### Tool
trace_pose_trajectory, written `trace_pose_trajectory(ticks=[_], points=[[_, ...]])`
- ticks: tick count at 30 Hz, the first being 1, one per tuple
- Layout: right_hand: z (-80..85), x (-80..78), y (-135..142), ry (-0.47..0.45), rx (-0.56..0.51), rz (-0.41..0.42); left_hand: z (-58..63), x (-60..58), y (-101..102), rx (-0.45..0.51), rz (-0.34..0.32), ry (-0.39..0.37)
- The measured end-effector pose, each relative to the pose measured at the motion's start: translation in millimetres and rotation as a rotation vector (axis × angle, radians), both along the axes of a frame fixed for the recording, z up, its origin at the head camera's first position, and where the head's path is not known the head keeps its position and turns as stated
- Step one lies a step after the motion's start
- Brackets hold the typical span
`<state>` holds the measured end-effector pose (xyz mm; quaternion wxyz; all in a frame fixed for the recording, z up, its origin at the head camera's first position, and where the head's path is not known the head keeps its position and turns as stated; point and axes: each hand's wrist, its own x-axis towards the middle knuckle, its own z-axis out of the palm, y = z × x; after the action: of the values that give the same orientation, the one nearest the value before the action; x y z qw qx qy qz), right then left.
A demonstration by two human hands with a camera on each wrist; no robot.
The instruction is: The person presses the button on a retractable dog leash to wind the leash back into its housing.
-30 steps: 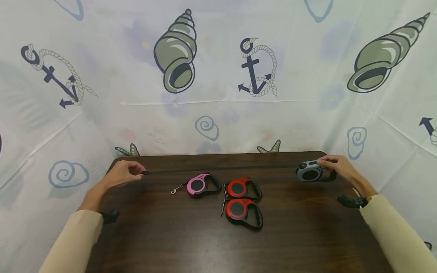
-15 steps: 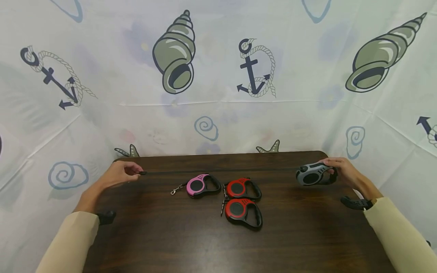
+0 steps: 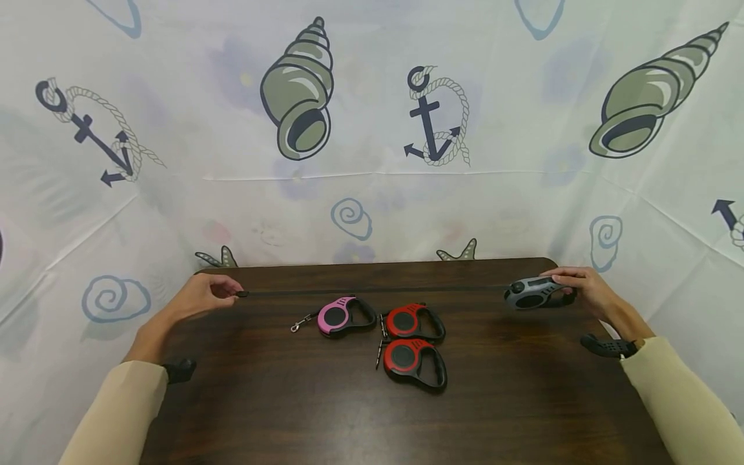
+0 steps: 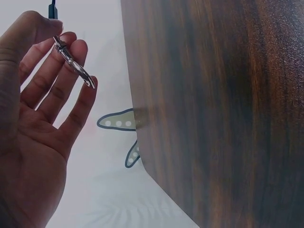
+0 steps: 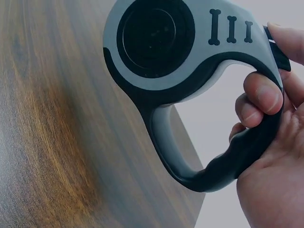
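Note:
My right hand (image 3: pixel 584 289) grips the black handle of a grey retractable dog leash (image 5: pixel 202 33), fingers curled through its loop, thumb by the black button (image 5: pixel 280 56). Three small bone shapes mark its casing. Across the back of the table a thin dark cord (image 3: pixel 372 290) runs straight from that leash to my left hand (image 3: pixel 209 297). There, thumb and fingers pinch the cord's end at the metal snap clip (image 4: pixel 73 62), which lies over the fingers in the left wrist view. The stretched cord passes behind three other leashes.
A pink retractable leash (image 3: pixel 335 316) with its clip lies mid-table. To its right are two red ones, an upper leash (image 3: pixel 405 320) and a lower leash (image 3: pixel 405 355). A brown wooden table (image 3: pixel 302 413) meets a patterned white cloth (image 3: pixel 372 129) at the back and sides.
The right hand has changed its hold, from fingers on top of the grey leash to a grip round its handle. The left hand has shifted slightly left with the clip.

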<state>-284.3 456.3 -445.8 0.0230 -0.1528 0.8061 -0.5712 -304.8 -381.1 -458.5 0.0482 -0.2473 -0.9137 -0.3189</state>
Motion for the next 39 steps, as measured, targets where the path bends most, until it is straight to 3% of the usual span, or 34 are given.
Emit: trace_pose_trajectory(ticks=[9, 19, 25, 32, 39], points=[[-0.5, 0.5, -1, -0.015, -0.023, -0.018, 0.1, 0.5, 2, 0.018, -0.019, 0.037], [4.0, 2.5, -7, -0.055, 0.279, -0.079, -1.0, -2.0, 4, 0.001, -0.021, 0.057], [3.9, 1.5, -15, -0.047, 0.287, -0.084, 3.1, -1.6, 10, -0.024, -0.014, 0.091], [4.7, -1.4, -28, -0.02, 0.289, -0.071, 7.2, -0.3, 19, -0.022, -0.011, 0.052], [9.3, -2.8, -38, 0.014, 0.284, -0.051, 7.5, -2.0, 27, -0.026, -0.009, 0.062]])
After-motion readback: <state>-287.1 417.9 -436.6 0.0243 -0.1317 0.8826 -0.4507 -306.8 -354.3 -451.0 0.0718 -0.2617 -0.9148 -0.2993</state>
